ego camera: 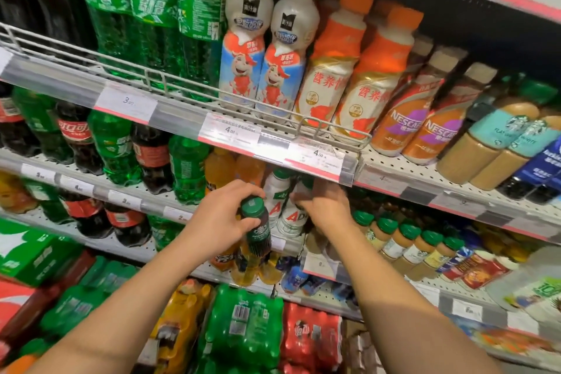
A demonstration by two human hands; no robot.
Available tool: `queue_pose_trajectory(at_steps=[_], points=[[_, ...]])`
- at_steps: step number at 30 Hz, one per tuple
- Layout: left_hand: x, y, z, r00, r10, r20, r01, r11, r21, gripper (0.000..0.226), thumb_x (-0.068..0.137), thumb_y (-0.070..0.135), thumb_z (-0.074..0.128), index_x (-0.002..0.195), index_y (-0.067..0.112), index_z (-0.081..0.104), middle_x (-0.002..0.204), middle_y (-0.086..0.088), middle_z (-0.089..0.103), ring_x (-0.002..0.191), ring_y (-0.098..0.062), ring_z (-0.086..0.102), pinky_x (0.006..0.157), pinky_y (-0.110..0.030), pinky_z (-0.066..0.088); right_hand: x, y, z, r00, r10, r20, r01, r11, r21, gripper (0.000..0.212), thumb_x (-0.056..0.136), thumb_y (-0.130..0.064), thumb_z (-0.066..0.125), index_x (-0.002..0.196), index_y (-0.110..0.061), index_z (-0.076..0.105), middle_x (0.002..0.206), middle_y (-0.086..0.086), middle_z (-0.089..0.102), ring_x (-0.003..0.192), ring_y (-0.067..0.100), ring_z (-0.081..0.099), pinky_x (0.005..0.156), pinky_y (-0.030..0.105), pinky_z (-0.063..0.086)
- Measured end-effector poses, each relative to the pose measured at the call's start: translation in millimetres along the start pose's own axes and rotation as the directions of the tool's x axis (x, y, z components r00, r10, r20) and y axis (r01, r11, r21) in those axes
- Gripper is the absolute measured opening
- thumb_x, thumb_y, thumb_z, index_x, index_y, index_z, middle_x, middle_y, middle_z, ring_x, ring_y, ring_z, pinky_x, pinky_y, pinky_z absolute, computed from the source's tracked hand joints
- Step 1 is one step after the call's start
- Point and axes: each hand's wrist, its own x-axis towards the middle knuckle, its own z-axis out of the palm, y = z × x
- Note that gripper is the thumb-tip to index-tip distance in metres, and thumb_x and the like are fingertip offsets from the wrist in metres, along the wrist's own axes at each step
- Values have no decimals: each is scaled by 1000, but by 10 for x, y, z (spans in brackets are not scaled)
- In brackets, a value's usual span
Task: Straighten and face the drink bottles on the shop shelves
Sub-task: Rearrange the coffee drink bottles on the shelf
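My left hand (226, 215) grips a dark coffee bottle with a green cap (258, 231) near its top, held out in front of the middle shelf. My right hand (326, 206) reaches under the upper shelf's price rail, fingers curled at the neck of a white AD bottle with a green cap (293, 215); a second white bottle (276, 191) stands just to its left. Orange soda bottles (224, 170) stand further left on that shelf.
The upper wire-fronted shelf (334, 133) carries milk drinks, Nescafe and Starbucks bottles. Sprite and cola bottles fill the left side. A row of green-capped bottles (406, 237) stands to the right of my hands. Multipacks of soda (246, 325) lie below.
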Motion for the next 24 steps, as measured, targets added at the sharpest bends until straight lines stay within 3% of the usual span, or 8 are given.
queue_pose_trajectory(at_steps=[2, 5, 8, 10, 14, 17, 21, 24], points=[[10, 47, 16, 1000, -2, -6, 2, 1000, 2, 47, 80, 25, 84, 122, 34, 63, 112, 18, 59, 102, -7, 58, 91, -26, 49, 35, 8, -8, 998, -52, 41, 58, 987, -153, 27, 85, -37, 81, 101, -17, 71, 102, 1, 71, 79, 4, 63, 59, 2, 42], [6, 169, 50, 1000, -5, -6, 5, 1000, 9, 47, 81, 28, 83, 122, 35, 63, 112, 20, 58, 102, -5, 58, 90, -25, 49, -51, -41, -133, 977, -92, 194, 144, 950, -277, 52, 100, -47, 59, 136, -9, 59, 133, 8, 63, 121, 23, 59, 91, 18, 44], [-17, 284, 81, 1000, -12, 8, 12, 998, 58, 46, 81, 30, 83, 122, 36, 63, 114, 19, 59, 103, -7, 58, 90, -27, 49, -180, -3, -246, 971, -229, 67, 237, 881, -410, 64, 99, -57, 52, 147, -15, 41, 144, 10, 53, 130, 30, 51, 103, 39, 46], [-31, 376, 84, 999, -32, 15, 31, 997, 76, 46, 81, 29, 83, 122, 36, 63, 114, 17, 61, 103, -8, 59, 90, -29, 50, -305, 104, -319, 955, -298, 2, 281, 896, -344, 64, 97, -52, 57, 147, -15, 42, 142, 10, 54, 126, 31, 53, 102, 43, 48], [-29, 656, 93, 1000, -28, -2, 28, 994, 104, 46, 81, 32, 82, 123, 35, 64, 113, 18, 61, 103, -8, 60, 89, -29, 51, -637, 362, -507, 917, -382, -111, 382, 924, -22, 37, 94, -38, 65, 129, -25, 61, 120, -8, 64, 111, 12, 57, 88, 28, 46], [-30, 957, 143, 999, -33, -2, 33, 996, 87, 44, 81, 33, 82, 121, 35, 64, 113, 18, 62, 103, -7, 60, 90, -30, 52, -892, 542, -645, 908, -414, -59, 418, 892, 170, 22, 90, -37, 72, 110, -34, 66, 102, -21, 67, 95, -5, 61, 86, 19, 48], [-58, 1335, 264, 1000, -14, 17, 12, 997, 77, 43, 79, 37, 83, 118, 37, 64, 106, 21, 65, 96, 0, 61, 88, -30, 54, -1080, 807, -786, 911, -406, 71, 364, 875, 320, 56, 73, -66, 75, 122, -47, 56, 119, -23, 64, 110, -7, 59, 96, 29, 53], [-69, 1611, 357, 1000, 13, 27, -15, 998, 54, 40, 78, 41, 83, 113, 39, 64, 100, 24, 65, 91, 3, 61, 84, -27, 54, -1183, 981, -884, 906, -410, 101, 350, 863, 365, 79, 66, -73, 77, 134, -52, 45, 132, -24, 58, 121, -5, 55, 104, 35, 51]])
